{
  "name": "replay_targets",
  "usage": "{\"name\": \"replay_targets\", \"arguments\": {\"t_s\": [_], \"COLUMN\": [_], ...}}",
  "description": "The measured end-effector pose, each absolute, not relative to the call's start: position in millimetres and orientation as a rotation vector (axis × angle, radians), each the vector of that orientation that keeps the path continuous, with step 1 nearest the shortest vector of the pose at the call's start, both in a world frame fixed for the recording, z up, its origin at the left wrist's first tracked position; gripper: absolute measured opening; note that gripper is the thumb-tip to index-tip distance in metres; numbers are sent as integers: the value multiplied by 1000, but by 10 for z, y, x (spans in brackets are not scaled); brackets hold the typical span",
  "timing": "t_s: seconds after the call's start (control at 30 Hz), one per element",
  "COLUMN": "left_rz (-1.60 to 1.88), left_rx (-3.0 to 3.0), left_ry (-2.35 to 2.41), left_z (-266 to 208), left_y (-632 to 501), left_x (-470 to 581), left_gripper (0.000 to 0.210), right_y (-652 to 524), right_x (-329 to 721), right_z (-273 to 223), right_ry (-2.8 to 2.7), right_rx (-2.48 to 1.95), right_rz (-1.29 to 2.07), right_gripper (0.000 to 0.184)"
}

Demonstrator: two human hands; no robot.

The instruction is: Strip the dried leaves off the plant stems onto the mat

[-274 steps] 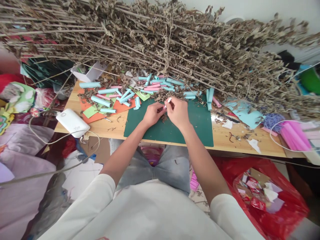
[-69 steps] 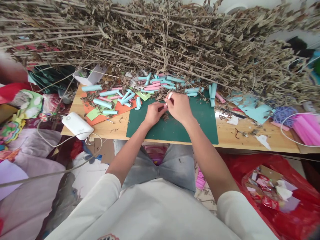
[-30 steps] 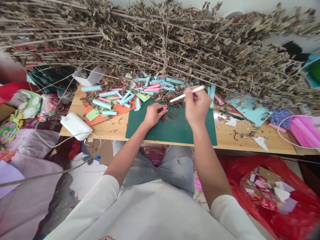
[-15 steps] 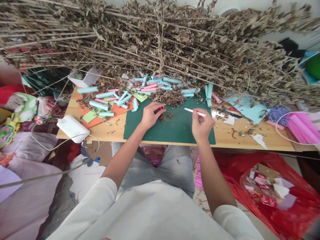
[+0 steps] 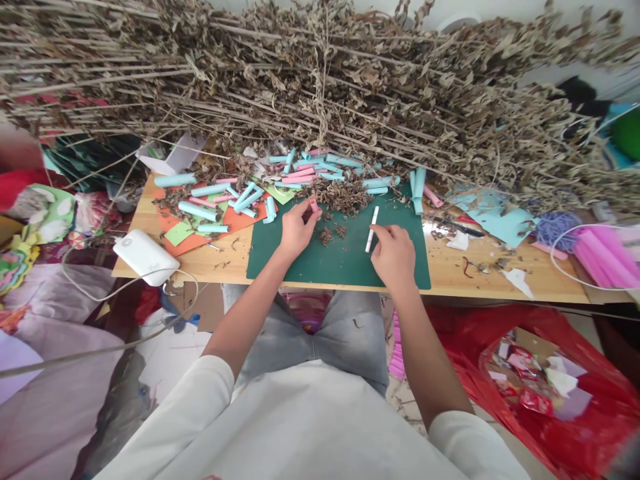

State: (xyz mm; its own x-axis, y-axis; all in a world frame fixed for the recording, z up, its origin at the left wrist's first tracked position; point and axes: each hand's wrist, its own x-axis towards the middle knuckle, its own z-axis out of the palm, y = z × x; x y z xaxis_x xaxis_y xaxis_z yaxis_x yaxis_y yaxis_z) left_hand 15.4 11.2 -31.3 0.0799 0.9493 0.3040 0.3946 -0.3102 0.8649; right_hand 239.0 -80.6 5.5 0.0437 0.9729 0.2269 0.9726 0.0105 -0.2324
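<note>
My left hand (image 5: pixel 299 227) is closed in a pinch on a small pink paper tube (image 5: pixel 314 205), held over the left part of the green cutting mat (image 5: pixel 345 267). My right hand (image 5: pixel 395 257) is over the mat's right side, thumb and index finger at a slim white pen-like stick (image 5: pixel 375 217). The stick points away from me; whether it rests on the mat I cannot tell. Between the hands lies a little crumbled dried leaf (image 5: pixel 333 233), with a larger heap of dried leaf (image 5: pixel 343 195) behind it.
Blue paper tubes (image 5: pixel 197 211) and pink ones lie along the back and left on orange paper (image 5: pixel 240 223). Bundled dried stalks (image 5: pixel 320 80) span the far side. A white power bank (image 5: pixel 147 257) sits at the left edge. A red plastic bag (image 5: pixel 465 340) hangs below right.
My right hand has moved left and turned the white stick from sideways to pointing away from me. My left hand has shifted slightly left and tilted the pink tube upright.
</note>
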Motion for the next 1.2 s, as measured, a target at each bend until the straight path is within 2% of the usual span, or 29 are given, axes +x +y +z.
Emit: {"name": "replay_targets", "arguments": {"t_s": [0.1, 0.33, 0.53, 0.83, 1.2], "left_rz": [1141, 1055, 1084, 1038, 1051], "left_rx": [1844, 1997, 2001, 2002, 2022], "left_ry": [1322, 1226, 1153, 1105, 980], "left_z": [-270, -193, -205, -167, -175], "left_y": [95, 58, 62, 46, 71], "left_x": [166, 183, 187, 192, 176], "left_gripper": [33, 16, 15, 17, 10], "right_y": [-768, -555, -462, -381, -331], "right_x": [2274, 1976, 1985, 1898, 1761], "right_z": [89, 35, 43, 9, 15], "right_ry": [-1867, -2014, -1887, -1741, -1547], "right_rx": [-1965, -1835, -1760, -1686, -1563], "right_rz": [-9, 148, 269, 379, 489], "right_gripper": [37, 31, 23, 20, 20]}}
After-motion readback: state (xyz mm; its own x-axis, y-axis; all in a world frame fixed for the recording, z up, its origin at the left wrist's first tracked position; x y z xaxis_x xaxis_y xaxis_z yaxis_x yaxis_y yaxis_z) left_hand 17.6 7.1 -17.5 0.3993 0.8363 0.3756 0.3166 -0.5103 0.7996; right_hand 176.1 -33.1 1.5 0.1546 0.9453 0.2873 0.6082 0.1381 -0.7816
